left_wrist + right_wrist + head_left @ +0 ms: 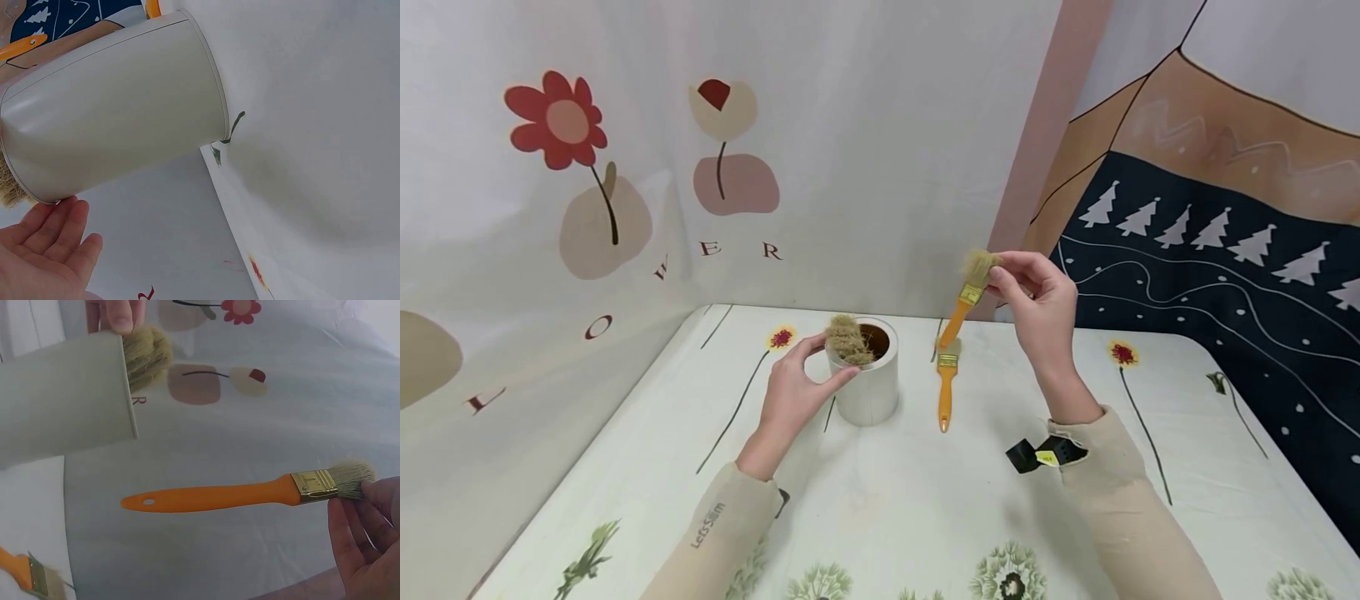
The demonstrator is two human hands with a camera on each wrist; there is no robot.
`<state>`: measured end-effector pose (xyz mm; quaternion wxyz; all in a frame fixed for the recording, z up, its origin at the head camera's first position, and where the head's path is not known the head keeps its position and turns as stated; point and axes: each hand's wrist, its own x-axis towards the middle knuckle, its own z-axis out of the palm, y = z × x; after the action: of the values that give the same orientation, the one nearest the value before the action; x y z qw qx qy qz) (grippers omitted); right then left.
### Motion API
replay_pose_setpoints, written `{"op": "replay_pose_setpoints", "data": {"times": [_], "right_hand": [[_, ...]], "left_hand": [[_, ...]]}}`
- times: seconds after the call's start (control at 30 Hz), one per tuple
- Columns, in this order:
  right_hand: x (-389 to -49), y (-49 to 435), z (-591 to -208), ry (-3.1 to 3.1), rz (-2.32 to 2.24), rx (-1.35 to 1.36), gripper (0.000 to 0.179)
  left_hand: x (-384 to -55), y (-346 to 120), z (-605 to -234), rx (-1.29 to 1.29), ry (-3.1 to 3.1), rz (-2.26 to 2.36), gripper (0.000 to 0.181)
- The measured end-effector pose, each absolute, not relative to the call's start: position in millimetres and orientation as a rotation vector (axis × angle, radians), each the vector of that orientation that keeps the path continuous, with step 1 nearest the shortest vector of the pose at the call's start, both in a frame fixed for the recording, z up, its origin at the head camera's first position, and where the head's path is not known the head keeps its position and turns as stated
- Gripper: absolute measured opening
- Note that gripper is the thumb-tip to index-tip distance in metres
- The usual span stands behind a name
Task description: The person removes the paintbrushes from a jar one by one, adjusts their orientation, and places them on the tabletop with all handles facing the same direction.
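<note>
A white cylindrical pot (pixel 868 396) stands upright near the table's far edge, its inside brown. Tan brush bristles (pixel 847 340) stick out of its mouth; whatever lies below them is hidden by the wall. My left hand (pixel 793 387) holds the pot at its rim, thumb in front and fingers on the left side. Up and to the right, my right hand (pixel 1037 304) pinches a paintbrush (pixel 219 495) by its bristles, the orange handle hanging down with a brass-coloured ferrule above. A second orange-handled paintbrush (pixel 946 396) lies on the table below it, bristles toward the back.
The white tablecloth (pixel 910 492) carries printed flowers. Behind it hangs a pale curtain (pixel 880 150) with printed flowers and letters, and a dark tree-patterned cloth (pixel 1195 275) is at the right. A black camera (pixel 1048 454) sits on my right wrist.
</note>
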<state>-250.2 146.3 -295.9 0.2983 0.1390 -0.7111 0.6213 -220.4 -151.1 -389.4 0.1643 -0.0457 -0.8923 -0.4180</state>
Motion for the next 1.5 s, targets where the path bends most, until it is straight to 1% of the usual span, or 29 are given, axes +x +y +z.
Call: {"op": "replay_pose_setpoints", "data": {"times": [0.83,1.5], "right_hand": [[-259.5,173.1,-315.9,-1.989,1.618,0.206,0.025],[-267.4,185.4,-333.3,-2.053,1.645,0.097,0.028]], "left_hand": [[-220.1,-151.5,-387.8,-0.117,-2.554,-1.19,0.073],[-219.0,-151.3,-387.1,-0.116,-2.566,-1.193,0.074]]}}
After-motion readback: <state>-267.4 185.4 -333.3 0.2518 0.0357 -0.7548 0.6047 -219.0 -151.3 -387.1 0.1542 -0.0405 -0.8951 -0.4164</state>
